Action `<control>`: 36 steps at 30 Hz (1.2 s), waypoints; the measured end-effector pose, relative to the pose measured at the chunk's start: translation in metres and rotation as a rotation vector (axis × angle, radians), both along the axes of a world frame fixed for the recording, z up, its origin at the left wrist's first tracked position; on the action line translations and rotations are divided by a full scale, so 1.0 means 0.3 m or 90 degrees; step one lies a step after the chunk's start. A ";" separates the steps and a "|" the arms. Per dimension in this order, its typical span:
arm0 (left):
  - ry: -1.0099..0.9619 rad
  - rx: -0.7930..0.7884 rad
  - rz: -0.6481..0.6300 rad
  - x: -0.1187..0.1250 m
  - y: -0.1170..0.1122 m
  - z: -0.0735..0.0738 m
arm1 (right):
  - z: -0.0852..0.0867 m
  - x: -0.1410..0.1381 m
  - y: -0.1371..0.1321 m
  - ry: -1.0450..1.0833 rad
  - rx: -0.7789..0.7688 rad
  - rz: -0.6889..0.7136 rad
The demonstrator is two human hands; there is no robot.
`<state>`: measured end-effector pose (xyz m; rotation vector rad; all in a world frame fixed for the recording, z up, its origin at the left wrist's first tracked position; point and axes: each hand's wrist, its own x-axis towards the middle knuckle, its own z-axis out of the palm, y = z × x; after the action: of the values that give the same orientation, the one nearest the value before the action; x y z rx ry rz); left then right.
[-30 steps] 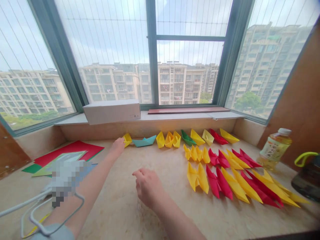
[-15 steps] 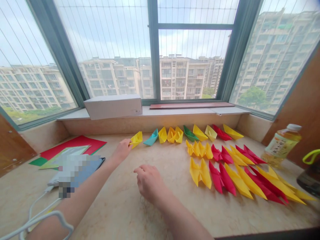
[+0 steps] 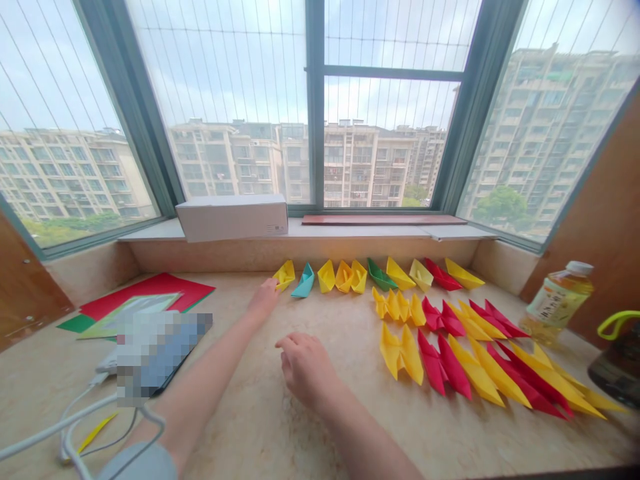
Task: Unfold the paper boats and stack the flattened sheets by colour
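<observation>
My left hand [image 3: 264,299] reaches to the back of the counter, its fingers closed on the near left end of a yellow paper boat [image 3: 285,275]. Close to the right of that boat stands a light-blue paper boat [image 3: 303,281]. More folded boats continue the back row, among them a yellow boat [image 3: 327,276], a green boat [image 3: 380,274] and a red boat [image 3: 442,275]. Low over the middle of the counter is my right hand [image 3: 307,367], loosely bent and holding nothing, with its forefinger apart from the thumb.
Rows of yellow paper boats [image 3: 401,353] and red paper boats [image 3: 444,365] fill the right side. Beyond them stand a drink bottle [image 3: 560,300] and a dark bottle [image 3: 617,367]. Left are red paper sheets [image 3: 165,290], a blurred device and white cables [image 3: 55,427]. A white box [image 3: 233,220] rests on the sill.
My left hand has moved the yellow boat right, closer to the light-blue boat, which now stands at a different angle. The right hand has stayed nearly in place. The view has shifted slightly.
</observation>
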<state>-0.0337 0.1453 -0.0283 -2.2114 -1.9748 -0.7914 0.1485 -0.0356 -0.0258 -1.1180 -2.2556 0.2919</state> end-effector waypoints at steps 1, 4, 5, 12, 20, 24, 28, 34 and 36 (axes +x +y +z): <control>-0.001 0.000 0.002 0.004 -0.003 -0.001 | 0.000 0.000 0.001 0.000 0.002 0.000; 0.010 0.018 0.022 0.012 -0.032 0.010 | 0.000 -0.002 0.002 -0.006 0.002 0.004; 0.028 0.038 0.030 0.015 -0.045 0.017 | 0.000 -0.003 0.001 -0.008 0.002 0.006; 0.171 -0.044 -0.004 0.094 -0.116 0.046 | -0.001 -0.013 -0.006 -0.006 0.012 0.018; 0.184 -0.103 -0.003 0.203 -0.081 0.028 | 0.004 -0.007 0.000 -0.006 0.007 -0.004; 0.223 -0.082 -0.002 0.228 -0.059 0.038 | 0.002 -0.010 0.002 -0.024 0.019 -0.006; 0.260 -0.075 -0.009 0.253 -0.048 0.041 | -0.002 -0.016 0.001 -0.032 0.031 -0.003; 0.274 -0.073 0.002 0.294 -0.047 0.044 | 0.004 -0.013 0.000 -0.039 0.041 -0.002; 0.273 -0.072 0.005 0.299 -0.055 0.052 | 0.006 -0.013 0.001 -0.045 0.043 -0.005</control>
<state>0.0562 0.1289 -0.0127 -2.1961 -1.8471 -0.1810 0.1446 -0.0354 -0.0240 -1.1183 -2.3044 0.1744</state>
